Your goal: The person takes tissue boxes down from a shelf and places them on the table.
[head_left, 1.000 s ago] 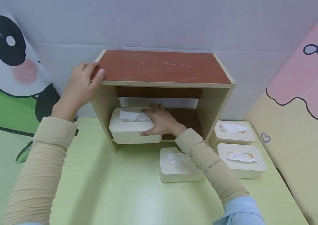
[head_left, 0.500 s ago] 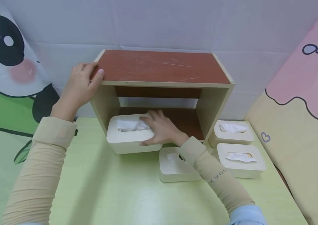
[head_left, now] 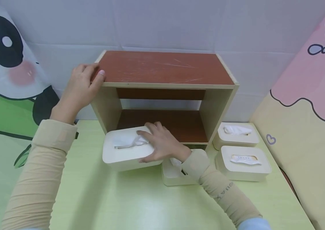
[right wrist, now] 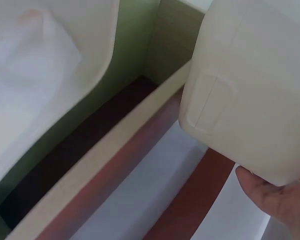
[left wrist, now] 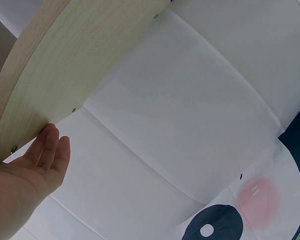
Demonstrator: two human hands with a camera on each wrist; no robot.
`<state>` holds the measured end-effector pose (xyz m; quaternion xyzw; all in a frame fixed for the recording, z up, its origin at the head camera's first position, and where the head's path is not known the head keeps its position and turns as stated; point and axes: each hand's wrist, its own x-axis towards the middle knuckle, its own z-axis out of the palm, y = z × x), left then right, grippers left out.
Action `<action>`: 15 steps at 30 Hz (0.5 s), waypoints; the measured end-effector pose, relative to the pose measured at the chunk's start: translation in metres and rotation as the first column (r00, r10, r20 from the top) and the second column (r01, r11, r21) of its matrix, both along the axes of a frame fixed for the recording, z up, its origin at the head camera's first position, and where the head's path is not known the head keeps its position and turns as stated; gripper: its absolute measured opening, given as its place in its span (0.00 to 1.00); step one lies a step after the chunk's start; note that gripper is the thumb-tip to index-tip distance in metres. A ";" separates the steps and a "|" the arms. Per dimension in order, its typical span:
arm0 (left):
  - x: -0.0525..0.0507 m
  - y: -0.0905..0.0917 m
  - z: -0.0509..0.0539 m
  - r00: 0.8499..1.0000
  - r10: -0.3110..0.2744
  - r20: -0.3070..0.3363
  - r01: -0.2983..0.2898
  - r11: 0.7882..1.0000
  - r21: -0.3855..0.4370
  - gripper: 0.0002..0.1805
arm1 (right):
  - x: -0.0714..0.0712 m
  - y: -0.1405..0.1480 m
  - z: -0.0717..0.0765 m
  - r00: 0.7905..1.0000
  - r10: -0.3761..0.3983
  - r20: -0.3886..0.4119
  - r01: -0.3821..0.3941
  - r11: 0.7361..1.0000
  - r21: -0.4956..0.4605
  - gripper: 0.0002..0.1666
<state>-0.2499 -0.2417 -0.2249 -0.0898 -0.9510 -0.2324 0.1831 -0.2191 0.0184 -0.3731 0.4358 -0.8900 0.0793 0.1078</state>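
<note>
My right hand [head_left: 165, 140] grips the right end of a white tissue box [head_left: 131, 164], thumb at the front and fingers over the top. The box hangs slightly tilted just in front of the shelf's lower left, a white tissue poking from its slot. In the right wrist view my fingers [right wrist: 270, 197] lie against the held box [right wrist: 250, 100]. My left hand [head_left: 77, 89] rests on the top left corner of the wooden shelf [head_left: 165, 67]. In the left wrist view its fingers [left wrist: 52, 150] lie loosely extended beside the shelf's side panel [left wrist: 85, 65].
Another tissue box [head_left: 172, 175] stands on the table [head_left: 139, 204] under my right forearm, partly hidden. Two more, a rear tissue box [head_left: 231, 140] and a front tissue box [head_left: 245, 174], stand right of the shelf. A pale wall sheet [head_left: 165, 25] hangs behind.
My right hand has drawn the tissue box out of the shelf, towards me and slightly left, and the box has turned a little. My left hand has stayed on the shelf corner.
</note>
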 end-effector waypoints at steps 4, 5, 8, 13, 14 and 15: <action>0.000 -0.001 -0.001 1.000 0.002 -0.002 -0.002 1.000 -0.001 0.33 | 0.008 -0.004 -0.007 1.000 0.017 -0.015 -0.016 1.000 0.002 0.54; 0.000 -0.001 -0.001 1.000 0.001 -0.004 -0.001 1.000 -0.002 0.33 | 0.010 -0.005 -0.009 1.000 0.020 -0.019 -0.020 1.000 0.003 0.55; 0.000 -0.001 -0.001 1.000 -0.001 -0.005 0.001 1.000 -0.003 0.33 | 0.016 -0.007 -0.016 0.999 0.026 -0.025 -0.026 1.000 0.007 0.55; -0.001 -0.001 0.000 1.000 -0.002 -0.004 0.002 1.000 0.002 0.33 | 0.023 -0.011 -0.028 0.999 0.026 -0.021 -0.025 0.999 0.029 0.56; -0.001 -0.001 0.000 1.000 -0.002 -0.007 0.002 1.000 0.003 0.32 | 0.024 -0.011 -0.030 1.000 0.023 -0.017 -0.023 0.999 0.036 0.56; -0.001 -0.001 0.000 1.000 -0.002 -0.009 0.002 1.000 0.004 0.32 | 0.025 -0.012 -0.033 1.000 0.019 -0.014 -0.019 0.999 0.041 0.56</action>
